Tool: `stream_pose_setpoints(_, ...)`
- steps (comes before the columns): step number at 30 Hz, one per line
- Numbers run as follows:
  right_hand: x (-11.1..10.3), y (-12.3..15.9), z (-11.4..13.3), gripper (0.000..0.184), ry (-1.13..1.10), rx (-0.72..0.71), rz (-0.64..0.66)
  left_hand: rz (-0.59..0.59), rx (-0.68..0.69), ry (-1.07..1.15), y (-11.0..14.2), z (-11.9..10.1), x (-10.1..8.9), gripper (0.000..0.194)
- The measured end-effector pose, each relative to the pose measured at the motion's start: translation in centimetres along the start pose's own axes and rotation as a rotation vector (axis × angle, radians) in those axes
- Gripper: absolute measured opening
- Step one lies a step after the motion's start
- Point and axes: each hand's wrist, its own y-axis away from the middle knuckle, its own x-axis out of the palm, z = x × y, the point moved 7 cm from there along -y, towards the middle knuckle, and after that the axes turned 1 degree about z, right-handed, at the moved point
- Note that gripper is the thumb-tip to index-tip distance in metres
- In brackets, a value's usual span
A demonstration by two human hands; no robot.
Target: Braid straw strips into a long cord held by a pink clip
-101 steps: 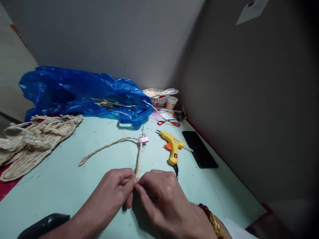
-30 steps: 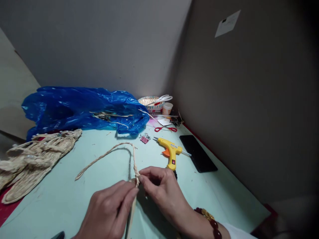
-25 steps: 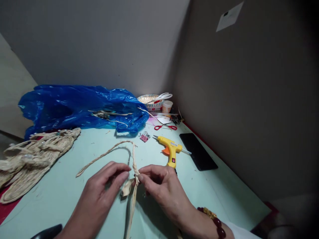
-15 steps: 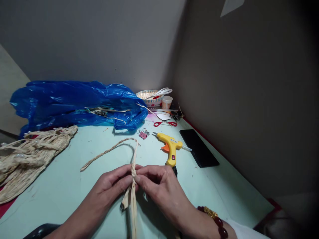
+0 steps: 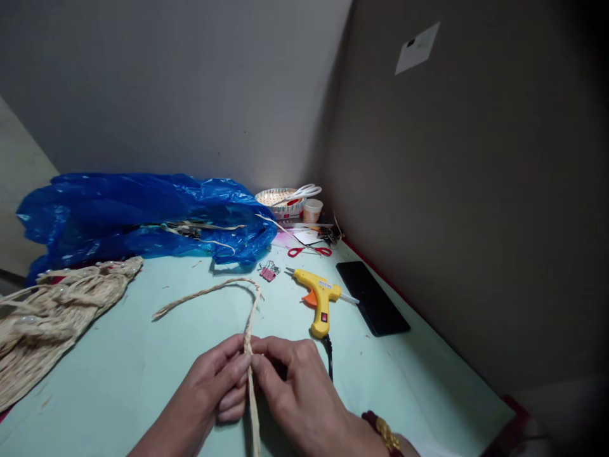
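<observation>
A pale, straw-like braid [image 5: 248,324] runs between my hands near the front of the table. My left hand [image 5: 214,387] pinches it from the left with thumb and forefinger, the other fingers curled under. From the right, my right hand [image 5: 297,387] pinches the same spot, thumb tip close to the left thumb. Beyond my fingers the braid bends at a kink and its twisted tail lies off to the left on the table. Loose flat strands hang below my fingers toward me. What the fingertips cover is hidden.
A yellow glue gun [image 5: 318,295] with a black cord lies right of the braid, beside a black phone-like slab [image 5: 372,298]. Red-handled scissors [image 5: 309,252], a pink binder clip [image 5: 268,273] and a basket [image 5: 266,197] lie behind. A blue plastic bag [image 5: 118,209] and woven straw piece [image 5: 85,311] are left.
The view has tilted up slightly, so the table sits lower. My left fingers have curled in below the braid, and the separate dark-tipped strand at left no longer shows.
</observation>
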Motion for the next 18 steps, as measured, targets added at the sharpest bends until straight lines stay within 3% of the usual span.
stream_pose_setpoints(7,0.5,-0.1,-0.4,0.024,0.246,-0.026,-0.002,-0.033,0.007,0.001,-0.2,0.2,-0.2,0.025)
stream_pose_setpoints(11,0.6,0.3,0.1,0.030,0.310,-0.042,0.115,-0.111,0.073,-0.157,-0.3,-0.6,-1.2,0.035)
stream_pose_setpoints(14,-1.6,-0.8,1.5,0.032,0.416,-0.068,0.159,-0.211,0.101,-0.249,-0.5,-1.6,-2.3,0.038)
stream_pose_setpoints(18,-6.7,-6.3,2.3,0.025,0.750,-0.031,-0.005,-0.316,0.141,-0.420,-0.4,-3.1,-3.1,0.038)
